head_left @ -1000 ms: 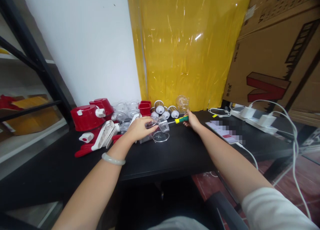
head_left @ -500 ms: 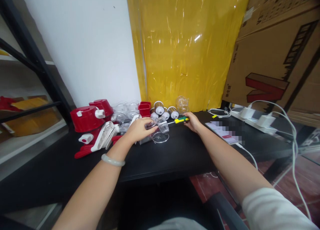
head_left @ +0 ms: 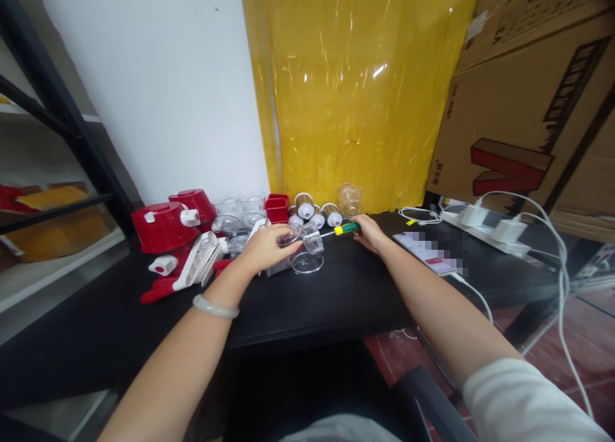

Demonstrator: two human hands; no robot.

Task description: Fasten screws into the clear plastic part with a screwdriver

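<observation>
My left hand is closed around a clear plastic part, which looks like a short tube. My right hand grips the green and yellow handle of a screwdriver. Its metal shaft points left, and the tip meets or lies just at the clear part; the exact contact is too small to tell. Below the held part, a clear round piece rests on the black table. Just behind the hands lie several drum-shaped pieces with white ends.
Red housings, white and red handles, clear cups and a red hopper crowd the left side. On the right are a phone, a power strip with cables, and a cardboard box. Yellow plastic sheeting hangs behind.
The screwdriver handle has turned in my right hand, showing more green and less yellow. Both hands otherwise stay in place, with a slight shift of the whole view.
</observation>
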